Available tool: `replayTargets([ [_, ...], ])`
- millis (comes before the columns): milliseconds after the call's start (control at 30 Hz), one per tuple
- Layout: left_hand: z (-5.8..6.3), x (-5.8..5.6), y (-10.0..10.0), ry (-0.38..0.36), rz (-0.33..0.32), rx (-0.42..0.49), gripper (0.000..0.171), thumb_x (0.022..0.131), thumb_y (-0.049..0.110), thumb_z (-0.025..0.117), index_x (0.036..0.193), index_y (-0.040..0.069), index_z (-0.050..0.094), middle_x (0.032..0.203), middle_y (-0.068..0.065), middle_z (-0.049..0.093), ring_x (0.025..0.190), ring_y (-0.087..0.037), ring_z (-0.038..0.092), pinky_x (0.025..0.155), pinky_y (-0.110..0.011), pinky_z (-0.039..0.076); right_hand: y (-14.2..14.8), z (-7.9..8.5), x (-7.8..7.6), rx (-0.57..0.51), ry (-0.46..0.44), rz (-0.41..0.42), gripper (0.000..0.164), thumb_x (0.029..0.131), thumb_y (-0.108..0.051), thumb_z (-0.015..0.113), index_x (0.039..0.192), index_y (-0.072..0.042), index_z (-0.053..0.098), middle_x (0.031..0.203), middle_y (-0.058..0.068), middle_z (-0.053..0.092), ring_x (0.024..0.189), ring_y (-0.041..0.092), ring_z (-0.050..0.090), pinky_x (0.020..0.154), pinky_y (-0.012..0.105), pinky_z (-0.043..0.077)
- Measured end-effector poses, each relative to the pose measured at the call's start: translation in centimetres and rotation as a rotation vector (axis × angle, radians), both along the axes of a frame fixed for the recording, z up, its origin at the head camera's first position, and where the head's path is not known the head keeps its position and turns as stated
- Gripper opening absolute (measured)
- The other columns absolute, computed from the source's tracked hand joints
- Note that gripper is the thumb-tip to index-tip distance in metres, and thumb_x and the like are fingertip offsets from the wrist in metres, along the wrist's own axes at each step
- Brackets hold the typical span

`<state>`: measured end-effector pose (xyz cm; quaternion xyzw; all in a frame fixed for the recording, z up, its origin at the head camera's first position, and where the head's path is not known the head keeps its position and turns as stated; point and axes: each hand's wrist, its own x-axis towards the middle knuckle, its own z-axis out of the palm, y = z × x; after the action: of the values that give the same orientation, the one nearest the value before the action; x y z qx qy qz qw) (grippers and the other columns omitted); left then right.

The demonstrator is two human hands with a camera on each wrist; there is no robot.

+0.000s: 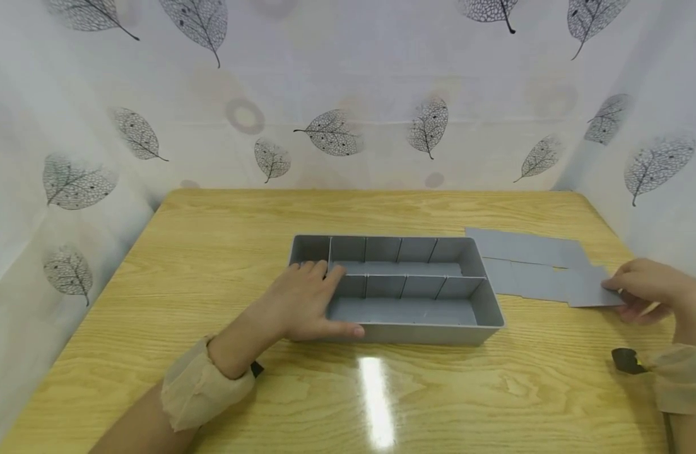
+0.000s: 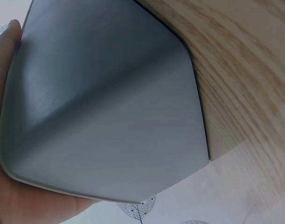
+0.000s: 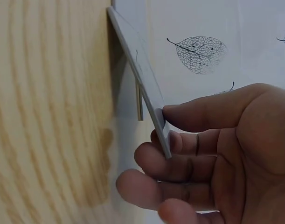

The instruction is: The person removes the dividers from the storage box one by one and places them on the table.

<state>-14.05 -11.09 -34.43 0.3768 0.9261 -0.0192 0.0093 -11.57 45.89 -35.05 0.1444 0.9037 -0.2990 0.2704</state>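
Observation:
A grey divided organizer box (image 1: 416, 334) stands on the table, with thin partitions forming two rows of compartments. My left hand (image 1: 308, 302) grips its left end, thumb along the front wall and fingers over the rim. Up close in the left wrist view, the box's smooth outer end wall (image 2: 109, 126) fills most of the picture. At the right, my right hand (image 1: 648, 290) pinches the edge of a thin grey divider panel (image 1: 592, 290) between thumb and fingers. In the right wrist view this panel (image 3: 140, 79) is tilted up from the table.
More flat grey panels (image 1: 529, 249) lie overlapping on the wooden table (image 1: 211, 252), just right of the box. A white curtain (image 1: 370, 75) with leaf prints hangs behind the table and along both sides.

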Motion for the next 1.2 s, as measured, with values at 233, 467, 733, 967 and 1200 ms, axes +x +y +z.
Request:
replayTargets([
  [233, -0.2, -0.1, -0.1, 0.007, -0.001, 0.008, 0.108, 0.065, 0.094, 0.015, 0.129, 0.011, 0.039, 0.101, -0.007, 0.054, 0.085, -0.021, 0.05, 0.069, -0.036, 0.043, 0.4, -0.5, -0.4, 0.017, -0.023, -0.001, 0.037, 0.096, -0.032, 0.04, 0.084, 0.002, 0.05, 0.066, 0.002, 0.056, 0.06, 0.019, 0.059, 0.057, 0.037, 0.053],
  [467, 0.2, -0.1, -0.2, 0.025, -0.013, 0.01, 0.104, 0.066, 0.093, 0.018, 0.125, 0.011, 0.041, 0.097, -0.005, 0.053, 0.084, -0.019, 0.05, 0.072, -0.035, 0.043, 0.7, -0.1, -0.4, 0.099, 0.022, 0.056, 0.052, 0.096, -0.046, 0.035, 0.079, 0.001, 0.05, 0.069, 0.003, 0.054, 0.061, 0.017, 0.055, 0.059, 0.036, 0.053],
  [733, 0.7, -0.6, -0.7, -0.087, 0.008, 0.024, 0.097, 0.079, 0.083, 0.012, 0.137, 0.01, 0.034, 0.117, -0.008, 0.056, 0.107, -0.024, 0.05, 0.093, -0.044, 0.038, -5.3, 4.2, -1.4, 0.298, 0.262, 0.213, 0.073, 0.096, -0.054, 0.029, 0.112, 0.017, 0.037, 0.076, 0.01, 0.061, 0.062, 0.02, 0.058, 0.054, 0.038, 0.052],
  [967, 1.1, -1.3, -1.4, 0.067, 0.044, 0.096, 0.087, 0.085, 0.075, 0.022, 0.137, 0.006, 0.034, 0.123, -0.011, 0.052, 0.117, -0.03, 0.041, 0.102, -0.052, 0.025, -15.6, 9.9, -3.6, 0.41, 0.42, 0.445, 0.054, 0.094, -0.054, 0.036, 0.107, -0.004, 0.053, 0.063, 0.001, 0.056, 0.056, 0.016, 0.052, 0.05, 0.037, 0.042],
  [1200, 0.6, -2.2, -1.7, 0.173, 0.18, 0.137, 0.097, 0.081, 0.08, 0.023, 0.139, 0.003, 0.026, 0.132, -0.015, 0.039, 0.123, -0.033, 0.03, 0.097, -0.056, 0.027, -26.4, 12.3, -4.9, 0.381, 0.582, 0.723, 0.024, 0.093, -0.037, 0.051, 0.088, -0.016, 0.061, 0.064, -0.004, 0.056, 0.053, 0.013, 0.049, 0.052, 0.034, 0.043],
])
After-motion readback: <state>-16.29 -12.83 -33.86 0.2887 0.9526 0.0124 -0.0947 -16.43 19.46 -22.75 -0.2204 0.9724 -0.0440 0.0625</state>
